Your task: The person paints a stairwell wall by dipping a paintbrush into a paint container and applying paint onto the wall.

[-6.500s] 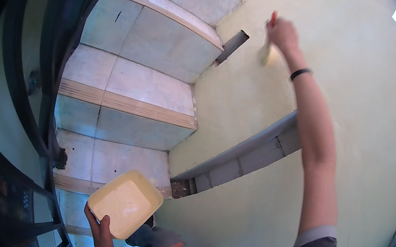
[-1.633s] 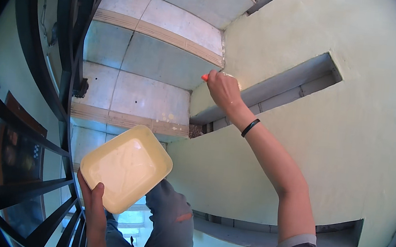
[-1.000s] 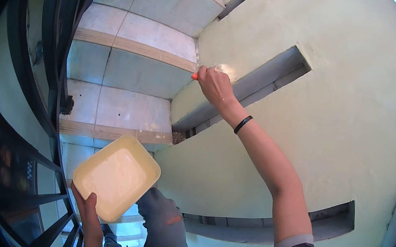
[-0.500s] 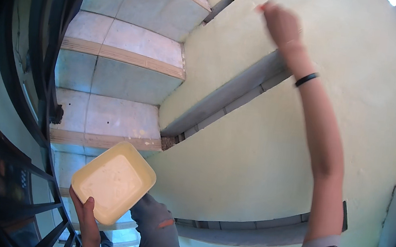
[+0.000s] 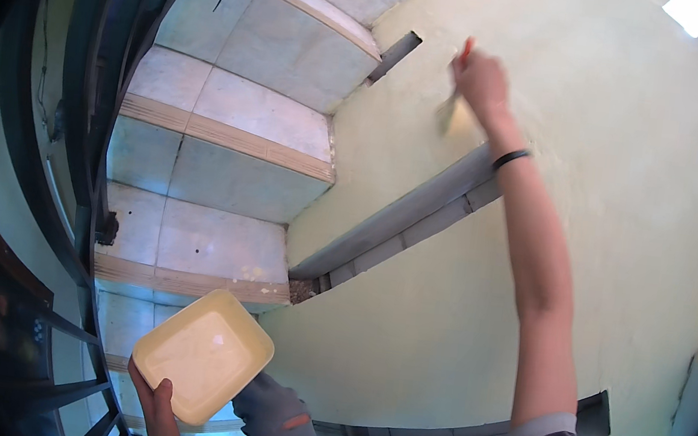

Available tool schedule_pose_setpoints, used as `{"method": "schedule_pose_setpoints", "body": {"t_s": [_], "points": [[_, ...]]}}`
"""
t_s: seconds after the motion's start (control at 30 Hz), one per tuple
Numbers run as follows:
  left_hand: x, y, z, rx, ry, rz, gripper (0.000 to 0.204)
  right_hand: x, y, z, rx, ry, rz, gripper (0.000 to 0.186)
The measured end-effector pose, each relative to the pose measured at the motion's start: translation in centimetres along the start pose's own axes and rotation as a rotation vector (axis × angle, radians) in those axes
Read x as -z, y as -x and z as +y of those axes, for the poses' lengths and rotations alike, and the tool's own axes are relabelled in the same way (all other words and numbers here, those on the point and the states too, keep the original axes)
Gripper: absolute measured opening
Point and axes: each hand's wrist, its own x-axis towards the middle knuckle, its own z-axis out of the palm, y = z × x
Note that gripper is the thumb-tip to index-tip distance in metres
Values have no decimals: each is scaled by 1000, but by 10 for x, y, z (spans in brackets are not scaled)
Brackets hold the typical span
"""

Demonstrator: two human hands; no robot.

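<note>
Pale green stairwell wall (image 5: 626, 206): our right hand (image 5: 481, 82) grips a light brush (image 5: 451, 100) by its handle; left hand (image 5: 160, 403) pinches a shallow yellow tray (image 5: 200, 354), spill-prone, at its rim.

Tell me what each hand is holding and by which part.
The left hand grips a pale yellow square tray at its near edge. The right hand holds a paintbrush by its red-tipped handle, bristles against the wall.

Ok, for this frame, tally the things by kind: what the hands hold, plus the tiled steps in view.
Paint trays: 1, pale yellow tray held by the left hand
Brushes: 1, brush with a red handle, in the right hand, against the green wall
Tiled steps: 4
Total: 6
</note>
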Motion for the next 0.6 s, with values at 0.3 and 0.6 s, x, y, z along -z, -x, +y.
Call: {"method": "schedule_pose_setpoints", "body": {"t_s": [0.3, 0.6], "points": [[5, -9, -5, -14, 9, 52, 76, -85, 69, -64, 486, 315, -252, 15], [21, 13, 9, -77, -10, 57, 76, -91, 253, -215, 142, -478, -316, 36]]}}
